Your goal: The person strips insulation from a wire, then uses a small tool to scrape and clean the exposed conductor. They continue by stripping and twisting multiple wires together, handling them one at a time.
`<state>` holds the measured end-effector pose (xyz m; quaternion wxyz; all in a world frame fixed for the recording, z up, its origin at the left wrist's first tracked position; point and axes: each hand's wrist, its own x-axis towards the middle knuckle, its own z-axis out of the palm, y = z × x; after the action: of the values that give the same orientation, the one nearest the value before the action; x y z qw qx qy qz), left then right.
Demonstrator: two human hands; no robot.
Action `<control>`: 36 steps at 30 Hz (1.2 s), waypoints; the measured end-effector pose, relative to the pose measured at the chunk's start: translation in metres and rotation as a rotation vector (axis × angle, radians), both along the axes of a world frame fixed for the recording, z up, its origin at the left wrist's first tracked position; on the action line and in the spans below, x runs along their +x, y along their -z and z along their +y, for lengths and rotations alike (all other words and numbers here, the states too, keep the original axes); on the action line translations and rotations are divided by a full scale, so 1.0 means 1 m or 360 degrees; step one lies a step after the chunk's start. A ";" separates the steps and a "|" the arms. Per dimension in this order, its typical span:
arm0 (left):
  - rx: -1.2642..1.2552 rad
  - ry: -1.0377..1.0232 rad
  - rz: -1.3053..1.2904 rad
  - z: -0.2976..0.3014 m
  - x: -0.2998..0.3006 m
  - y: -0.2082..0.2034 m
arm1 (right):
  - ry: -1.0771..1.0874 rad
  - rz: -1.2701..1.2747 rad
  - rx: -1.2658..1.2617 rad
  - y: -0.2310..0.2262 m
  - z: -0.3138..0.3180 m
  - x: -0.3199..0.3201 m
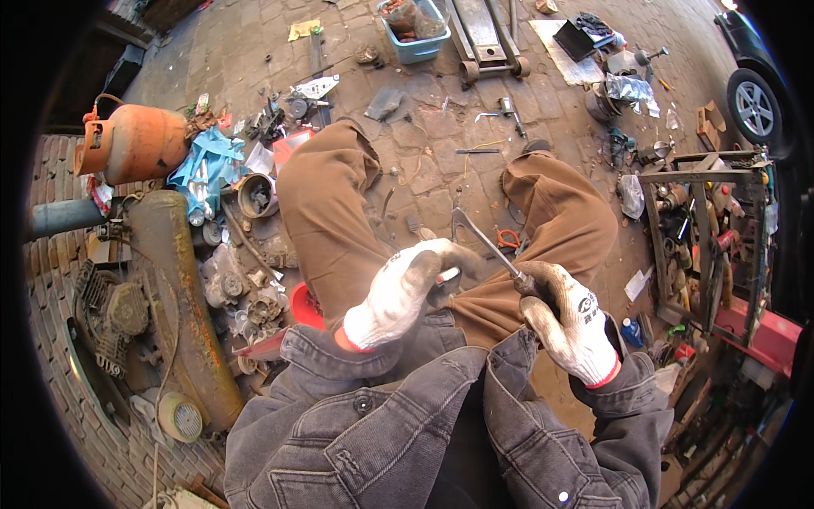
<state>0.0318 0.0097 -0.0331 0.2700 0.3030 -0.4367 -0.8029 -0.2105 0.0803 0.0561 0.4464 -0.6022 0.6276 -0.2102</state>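
My right hand [572,318], in a white glove with a dirty palm and red cuff, is closed round the dark handle of a long metal tool [487,240]. Its thin shaft slants up and left to a bent, angular tip beyond my knees. My left hand [407,288], gloved alike, is closed above my lap with its fingers curled to the right. A small white cylindrical piece [448,276] pokes out at those fingers; the rest of it is hidden. Orange-handled scissors [508,239] lie on the ground between my legs, past the tool's shaft.
To the left stand an orange gas cylinder [144,142], a rusty tank [174,297] and scattered engine parts [225,276]. A floor jack [479,38] and a blue basin [415,44] sit ahead. On the right is a metal rack [708,229] of tools, near a car wheel [754,106].
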 end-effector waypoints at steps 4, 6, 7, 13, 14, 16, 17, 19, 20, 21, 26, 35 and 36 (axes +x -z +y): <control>0.0104 -0.0233 0.0140 0.000 -0.002 0.004 | -0.0041 -0.0048 0.0004 0.005 0.006 0.001; 0.0358 -0.0402 0.0403 0.001 -0.003 0.007 | -0.0066 -0.0102 -0.0023 0.010 0.009 0.005; 0.0397 -0.0448 0.0523 0.000 -0.004 0.009 | -0.0068 -0.0139 0.0020 0.012 0.011 0.007; 0.0551 -0.0528 0.0644 0.005 0.001 0.016 | -0.0094 -0.0208 0.0071 0.023 0.018 0.020; 0.0556 -0.0538 0.0559 0.006 0.003 0.016 | -0.0103 -0.0177 0.0031 0.025 0.018 0.020; 0.0487 -0.0568 0.0362 0.008 0.005 0.014 | -0.0108 -0.0163 -0.0009 0.027 0.019 0.021; 0.0413 -0.0586 0.0249 0.009 0.005 0.013 | -0.0104 -0.0179 -0.0009 0.028 0.019 0.021; 0.0288 -0.0649 0.0047 0.010 0.002 0.009 | -0.0102 -0.0182 -0.0011 0.028 0.020 0.019; 0.0235 -0.0695 -0.0044 0.011 -0.001 0.008 | -0.0106 -0.0168 -0.0014 0.028 0.021 0.019; 0.0187 -0.0730 -0.0116 0.011 -0.003 0.006 | -0.0092 -0.0154 -0.0001 0.028 0.021 0.018; 0.0105 -0.0776 -0.0496 0.014 -0.006 0.003 | -0.0079 -0.0216 0.0077 0.025 0.021 0.018; -0.0434 -0.0719 -0.0487 0.014 -0.002 0.016 | -0.0170 -0.0058 0.0032 0.028 0.021 0.017; -0.0373 -0.0688 -0.0474 0.012 -0.002 0.015 | -0.0191 -0.0022 -0.0002 0.029 0.021 0.017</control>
<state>0.0301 0.0220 -0.0476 0.4010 0.4704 -0.4867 -0.6173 -0.1932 0.1018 0.0271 0.4621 -0.6376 0.5871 -0.1877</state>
